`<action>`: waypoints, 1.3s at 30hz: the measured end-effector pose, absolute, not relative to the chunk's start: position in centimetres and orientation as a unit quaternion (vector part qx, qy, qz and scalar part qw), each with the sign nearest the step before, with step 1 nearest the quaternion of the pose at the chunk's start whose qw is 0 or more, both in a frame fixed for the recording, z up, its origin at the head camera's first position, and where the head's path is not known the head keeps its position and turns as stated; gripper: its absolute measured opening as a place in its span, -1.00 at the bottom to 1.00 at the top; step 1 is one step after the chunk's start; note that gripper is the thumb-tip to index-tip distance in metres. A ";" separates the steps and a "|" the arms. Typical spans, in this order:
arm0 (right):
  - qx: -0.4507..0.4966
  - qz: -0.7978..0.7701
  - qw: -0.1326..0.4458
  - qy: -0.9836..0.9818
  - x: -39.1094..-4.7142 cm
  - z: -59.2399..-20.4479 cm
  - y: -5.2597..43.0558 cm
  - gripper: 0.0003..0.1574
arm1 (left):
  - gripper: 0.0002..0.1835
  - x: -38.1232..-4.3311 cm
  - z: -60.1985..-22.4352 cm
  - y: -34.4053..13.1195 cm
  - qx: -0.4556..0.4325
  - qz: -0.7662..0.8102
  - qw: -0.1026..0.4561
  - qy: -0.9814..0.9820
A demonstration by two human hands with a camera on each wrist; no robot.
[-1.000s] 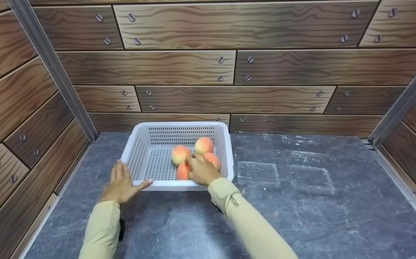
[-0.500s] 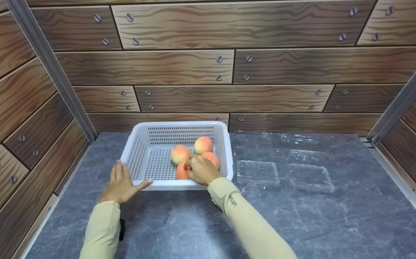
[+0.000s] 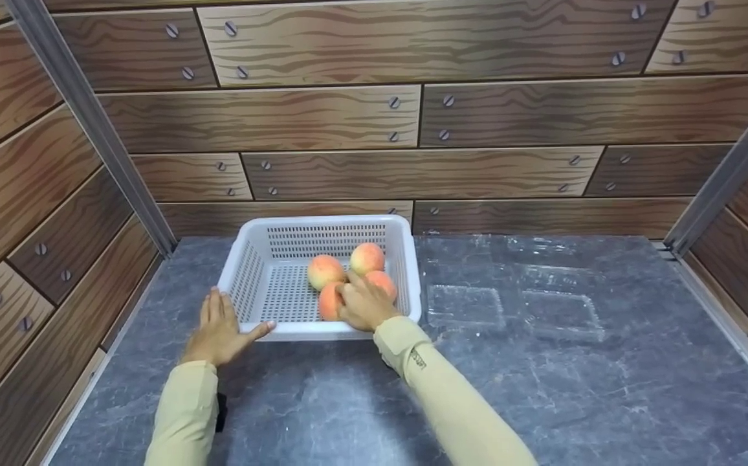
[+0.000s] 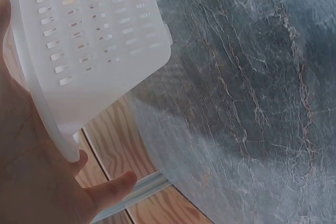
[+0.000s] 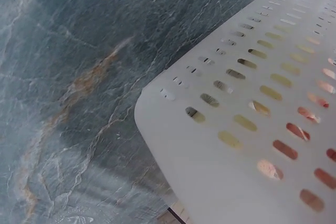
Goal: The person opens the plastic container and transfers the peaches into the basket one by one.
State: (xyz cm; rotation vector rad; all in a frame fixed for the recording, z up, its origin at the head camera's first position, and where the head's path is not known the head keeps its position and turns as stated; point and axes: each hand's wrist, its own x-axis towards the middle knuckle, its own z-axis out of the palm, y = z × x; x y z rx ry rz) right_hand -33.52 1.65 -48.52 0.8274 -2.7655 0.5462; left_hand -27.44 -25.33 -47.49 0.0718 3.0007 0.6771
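Note:
A white plastic basket (image 3: 264,331) with slotted walls stands on the grey marbled table, holding several red-and-yellow peaches. My left hand (image 3: 215,330) rests against its front left corner, fingers straight along the outside and thumb over the front rim. In the left wrist view, that hand (image 4: 42,156) lies beside the basket's rim (image 4: 39,93). My right hand (image 3: 366,305) reaches over the front rim and grips the front peach (image 3: 330,302) with bent fingers. Close by lie a left peach (image 3: 326,272), a back peach (image 3: 367,258) and a right peach (image 3: 382,283). The right wrist view hides that hand's fingers behind the basket wall (image 5: 210,166).
Clear plastic trays (image 3: 468,305) lie on the table (image 3: 607,388) right of the basket, with another clear tray (image 3: 561,314) beside them. Wood-patterned panels (image 3: 322,120) enclose the back and sides. A metal post (image 3: 99,123) rises at the left corner.
Both hands keep almost the same place on and in the basket. The right fingers shift slightly at the front peach, and the head view tilts a little.

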 end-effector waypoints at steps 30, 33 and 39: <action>0.287 0.180 0.129 -0.932 -33.6 -48.2 1.9 -0.82 | 0.30 -28.0 -47.0 -25.2 0.020 0.225 0.038 0.973; 0.281 0.180 0.126 -0.934 -33.6 -48.4 1.8 -0.83 | 0.30 -28.0 -47.2 -25.1 0.018 0.227 0.038 0.973; 0.264 0.191 0.094 -0.941 -33.8 -48.8 1.5 -0.79 | 0.30 -27.7 -47.5 -25.2 0.011 0.228 0.038 0.973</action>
